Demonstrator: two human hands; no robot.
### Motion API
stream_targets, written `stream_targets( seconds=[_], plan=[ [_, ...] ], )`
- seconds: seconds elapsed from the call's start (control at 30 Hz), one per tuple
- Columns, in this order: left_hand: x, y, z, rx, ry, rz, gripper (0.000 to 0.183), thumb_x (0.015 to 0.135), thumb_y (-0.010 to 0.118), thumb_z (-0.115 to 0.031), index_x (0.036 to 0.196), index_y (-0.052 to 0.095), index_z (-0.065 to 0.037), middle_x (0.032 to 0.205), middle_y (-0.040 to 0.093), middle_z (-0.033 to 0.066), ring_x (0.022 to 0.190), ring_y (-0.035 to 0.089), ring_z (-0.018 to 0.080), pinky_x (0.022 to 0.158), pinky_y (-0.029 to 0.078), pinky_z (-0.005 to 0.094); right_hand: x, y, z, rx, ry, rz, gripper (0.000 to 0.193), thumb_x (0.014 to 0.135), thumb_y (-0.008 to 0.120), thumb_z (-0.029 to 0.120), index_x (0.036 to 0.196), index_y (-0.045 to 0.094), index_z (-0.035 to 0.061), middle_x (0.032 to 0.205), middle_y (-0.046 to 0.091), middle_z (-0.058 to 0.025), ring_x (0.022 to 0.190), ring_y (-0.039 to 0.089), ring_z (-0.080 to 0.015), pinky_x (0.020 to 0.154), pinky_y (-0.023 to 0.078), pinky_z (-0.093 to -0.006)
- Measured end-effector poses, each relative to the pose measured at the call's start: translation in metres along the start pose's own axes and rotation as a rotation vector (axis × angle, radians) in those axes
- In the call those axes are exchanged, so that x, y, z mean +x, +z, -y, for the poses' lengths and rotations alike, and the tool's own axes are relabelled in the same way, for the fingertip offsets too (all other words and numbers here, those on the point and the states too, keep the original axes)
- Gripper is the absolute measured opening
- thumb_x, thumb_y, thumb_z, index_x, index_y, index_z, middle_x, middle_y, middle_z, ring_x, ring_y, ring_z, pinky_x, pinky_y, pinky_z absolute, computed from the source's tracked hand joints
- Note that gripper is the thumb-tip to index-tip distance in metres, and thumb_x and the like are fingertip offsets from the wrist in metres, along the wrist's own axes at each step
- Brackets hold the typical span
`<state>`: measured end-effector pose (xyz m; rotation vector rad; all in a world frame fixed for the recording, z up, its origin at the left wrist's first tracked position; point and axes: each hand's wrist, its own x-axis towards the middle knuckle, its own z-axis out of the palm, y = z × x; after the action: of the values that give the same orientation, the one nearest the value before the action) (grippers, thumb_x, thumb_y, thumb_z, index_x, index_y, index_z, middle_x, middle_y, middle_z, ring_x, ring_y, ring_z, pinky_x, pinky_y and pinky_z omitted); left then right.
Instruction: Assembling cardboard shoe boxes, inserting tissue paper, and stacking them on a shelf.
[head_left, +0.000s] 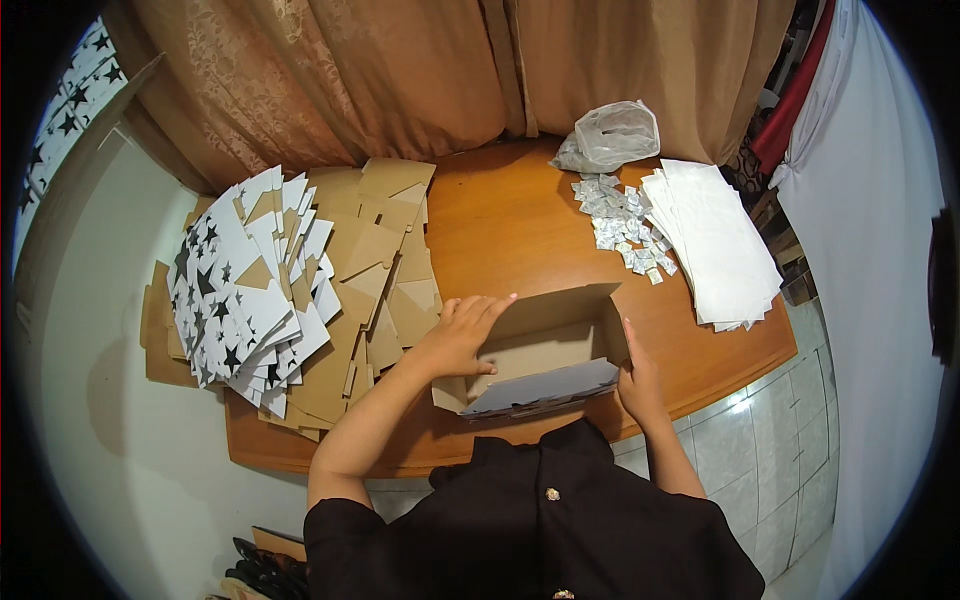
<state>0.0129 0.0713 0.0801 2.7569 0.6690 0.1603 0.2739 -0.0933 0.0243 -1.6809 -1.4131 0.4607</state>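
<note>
In front of me on the table stands an open cardboard box [560,345], brown inside, with a white outer face that has dark markings toward my body. My left hand [458,338] grips its left end, with the thumb at the inner side and the fingers reaching along the back left edge. Against the right end, my right hand [641,382] holds the box with its fingers pointing up along the wall. No contents show inside the box. Its underside is out of sight.
Flat cardboard pieces [345,300], some white with black stars [225,290], are heaped at the left. Back right lie small silvery packets [615,212] below a clear plastic bag [617,135]. A stack of white sheets [715,245] sits near the table's right edge. Brown curtains [380,80] hang behind.
</note>
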Motion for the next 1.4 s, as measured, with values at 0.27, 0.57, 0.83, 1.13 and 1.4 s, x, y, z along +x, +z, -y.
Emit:
stream_targets(
  seconds=[0.27, 0.57, 0.83, 1.13, 1.4],
  plan=[
    [-0.02, 0.019, -0.009, 0.032, -0.046, 0.449, 0.071, 0.084, 0.06, -0.033, 0.142, 0.026, -0.008, 0.146, 0.03, 0.0092, 0.132, 0.032, 0.0274, 0.104, 0.026, 0.0532, -0.003, -0.003, -0.023, 0.713, 0.64, -0.216, 0.051, 0.087, 0.039, 0.0, 0.138, 0.033, 0.0015, 0.12, 0.053, -0.0156, 0.105, 0.054, -0.0233, 0.088, 0.043, -0.0306],
    [-0.031, 0.048, -0.01, 0.225, -0.093, 0.49, 0.062, 0.085, 0.059, -0.028, 0.141, 0.031, -0.027, 0.149, 0.021, 0.0099, 0.134, 0.029, 0.0285, 0.102, 0.031, 0.0519, -0.002, -0.005, -0.018, 0.17, 0.038, 0.254, 0.05, 0.093, 0.046, 0.033, 0.14, 0.037, 0.016, 0.148, 0.029, -0.0074, 0.14, 0.017, -0.0266, 0.106, -0.005, -0.0555],
    [-0.034, 0.033, -0.009, 0.154, -0.073, 0.45, 0.06, 0.083, 0.058, -0.029, 0.139, 0.036, -0.025, 0.147, 0.025, 0.0154, 0.134, 0.029, 0.0281, 0.103, 0.029, 0.0494, 0.015, -0.017, -0.009, -0.095, 0.228, 0.584, 0.062, 0.094, 0.015, 0.057, 0.124, 0.058, 0.0234, 0.147, 0.031, -0.0048, 0.139, 0.016, -0.0251, 0.102, -0.011, -0.063],
    [-0.055, -0.023, -0.019, -0.198, -0.323, -0.18, 0.046, 0.088, 0.053, -0.03, 0.129, 0.05, -0.009, 0.129, 0.05, 0.0193, 0.123, 0.044, 0.0299, 0.104, 0.03, 0.0445, 0.031, -0.029, 0.012, -0.417, 0.232, 0.777, 0.053, 0.093, 0.022, 0.055, 0.122, 0.058, 0.0291, 0.145, 0.033, -0.0042, 0.139, 0.018, -0.0246, 0.104, -0.011, -0.062],
    [-0.094, 0.054, 0.013, -1.02, -0.57, -0.562, 0.058, 0.094, 0.047, -0.026, 0.143, 0.024, -0.005, 0.145, 0.028, 0.0166, 0.134, 0.029, 0.0252, 0.108, 0.023, 0.0354, 0.027, -0.028, 0.012, -0.448, 0.118, 0.841, 0.073, 0.069, 0.058, 0.066, 0.129, 0.052, 0.0247, 0.149, 0.024, -0.0109, 0.14, 0.009, -0.0309, 0.101, -0.01, -0.0658]
  ],
)
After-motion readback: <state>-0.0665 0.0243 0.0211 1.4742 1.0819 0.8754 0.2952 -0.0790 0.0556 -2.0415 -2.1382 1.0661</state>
